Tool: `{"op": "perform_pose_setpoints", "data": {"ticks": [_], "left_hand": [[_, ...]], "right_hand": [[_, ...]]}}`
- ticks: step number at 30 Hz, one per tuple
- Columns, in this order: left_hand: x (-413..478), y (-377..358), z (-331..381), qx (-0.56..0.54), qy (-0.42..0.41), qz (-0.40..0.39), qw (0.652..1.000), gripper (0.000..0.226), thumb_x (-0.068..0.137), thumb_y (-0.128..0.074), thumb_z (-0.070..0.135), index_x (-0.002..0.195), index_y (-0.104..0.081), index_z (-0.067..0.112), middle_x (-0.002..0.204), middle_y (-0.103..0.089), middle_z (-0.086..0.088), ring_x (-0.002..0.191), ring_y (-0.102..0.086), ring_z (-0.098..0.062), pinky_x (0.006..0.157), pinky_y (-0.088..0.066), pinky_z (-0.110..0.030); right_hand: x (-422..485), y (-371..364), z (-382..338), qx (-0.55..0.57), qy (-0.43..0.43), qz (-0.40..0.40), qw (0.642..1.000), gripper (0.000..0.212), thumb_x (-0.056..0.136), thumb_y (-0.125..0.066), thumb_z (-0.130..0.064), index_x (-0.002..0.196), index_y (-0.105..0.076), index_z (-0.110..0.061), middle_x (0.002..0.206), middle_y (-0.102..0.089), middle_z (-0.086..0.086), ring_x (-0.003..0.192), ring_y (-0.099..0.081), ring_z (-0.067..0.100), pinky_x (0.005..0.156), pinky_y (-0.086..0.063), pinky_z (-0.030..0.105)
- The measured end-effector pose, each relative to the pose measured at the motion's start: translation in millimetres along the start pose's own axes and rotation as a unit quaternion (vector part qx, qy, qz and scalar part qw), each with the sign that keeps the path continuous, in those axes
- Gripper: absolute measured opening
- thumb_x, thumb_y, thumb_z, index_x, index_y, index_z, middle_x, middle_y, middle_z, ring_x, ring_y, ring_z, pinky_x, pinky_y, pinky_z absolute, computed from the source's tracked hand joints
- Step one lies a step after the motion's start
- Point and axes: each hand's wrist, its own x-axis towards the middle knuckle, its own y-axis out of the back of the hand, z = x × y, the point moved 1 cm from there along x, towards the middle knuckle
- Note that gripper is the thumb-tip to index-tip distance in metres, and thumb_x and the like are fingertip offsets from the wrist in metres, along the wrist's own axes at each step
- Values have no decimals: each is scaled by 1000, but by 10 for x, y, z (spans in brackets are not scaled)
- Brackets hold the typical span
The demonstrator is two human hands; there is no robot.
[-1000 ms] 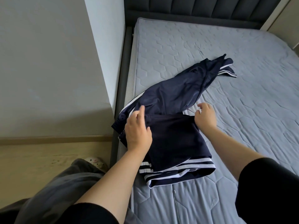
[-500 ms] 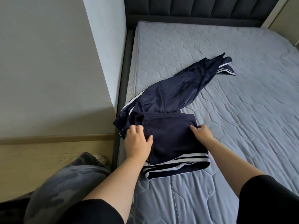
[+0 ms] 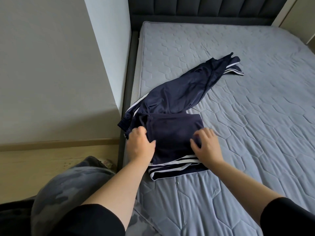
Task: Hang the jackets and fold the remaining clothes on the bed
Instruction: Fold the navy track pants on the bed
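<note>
Cloth of dark navy with white stripes, a track garment (image 3: pixel 172 133), lies on the grey quilted mattress (image 3: pixel 255 116), close to the mattress's left edge and nearer its foot than its head. The part of the garment nearest the mattress's foot is folded into a flat, roughly square stack, with the white stripes (image 3: pixel 177 160) showing along the stack's near side. The loose part (image 3: pixel 179 94) runs crumpled and slantwise from the stack toward the middle of the mattress, its striped end pointing to the mattress's head. The left hand (image 3: pixel 140 145) grips the stack's left edge, at the mattress's left border, fingers curled under the cloth and thumb laid across the top. The right hand (image 3: pixel 208 149) is on the stack's right edge, fingers spread and bent; it is blurred, so whether they pinch the cloth or only press on it cannot be told. Both forearms are bare, coming out of black sleeves (image 3: pixel 95 218). A dark padded headboard (image 3: pixel 204 11) stands at the mattress's head, and a dark bed frame (image 3: pixel 127 82) runs along its left side. Left of the mattress are a pale wall (image 3: pixel 51 65), a light wooden floor (image 3: pixel 42 160) and the person's camouflage trouser leg (image 3: pixel 68 184).
</note>
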Motion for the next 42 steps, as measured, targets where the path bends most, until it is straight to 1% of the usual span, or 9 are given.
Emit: {"op": "perform_pose_setpoints", "data": {"ticks": [3,5,8,13,19,27,31,37,42], "left_hand": [[-136,81,268,-18,-363,26,931,38,61,-84,23,83,-58,5,83,-57,-10,77,-56,-31,66,-47,-38],[-249,17,319,53,-474,-77,875,36,63,-80,31,82,-59,8,82,-56,-7,77,-55,-27,65,-45,-34],[-307,-120,225,177,-438,-198,859,29,84,-60,35,104,-58,15,103,-52,0,98,-48,-18,74,-38,-29],[-272,-90,226,216,-427,-201,855,26,90,-49,23,113,-57,15,112,-49,1,106,-44,-17,68,-37,-29],[-233,-38,181,205,-354,-223,885,33,93,-51,35,121,-55,19,114,-47,2,108,-43,-16,75,-43,-31],[-330,-14,275,250,-388,-157,873,11,83,-54,12,95,-55,13,99,-52,-1,90,-52,-19,57,-35,-29],[-322,147,323,135,-451,-75,879,26,43,-78,0,58,-60,9,60,-55,-1,52,-56,-19,36,-41,-24],[-281,250,308,139,-487,-48,861,36,33,-75,-7,57,-54,9,59,-51,-4,50,-50,-21,38,-39,-24],[-296,234,268,172,-463,-61,868,42,26,-73,-10,53,-49,11,58,-47,-1,49,-48,-19,36,-30,-20]], "right_hand": [[-211,81,-114,-33,174,-6,984,23,80,-57,-8,58,-51,-5,60,-47,8,57,-45,28,56,-36,37],[-344,93,-140,-54,226,-11,973,31,83,-53,-11,53,-47,-8,55,-44,7,51,-42,26,51,-34,34],[-469,80,-152,-84,177,-11,980,29,78,-64,-4,52,-51,-7,53,-46,6,46,-46,27,41,-39,32],[-441,41,-261,-80,49,-42,995,29,55,-78,15,77,-70,-1,64,-59,9,41,-52,29,31,-40,28],[-353,30,-385,-115,6,-68,991,36,46,-88,0,78,-71,-5,57,-58,5,31,-46,28,25,-32,26],[-215,-47,-470,-155,5,-94,983,39,35,-82,-3,53,-48,-6,51,-45,5,41,-44,25,36,-29,23],[-168,-44,-420,-157,-26,-53,986,38,38,-78,4,55,-46,-5,53,-47,7,43,-46,28,39,-33,26],[-136,141,-60,-137,-124,5,983,31,44,-57,20,63,-45,0,59,-48,17,45,-46,34,47,-24,30],[-226,207,123,-131,-109,-62,983,30,57,-49,20,70,-44,-6,75,-51,18,51,-42,33,48,-25,34]]}}
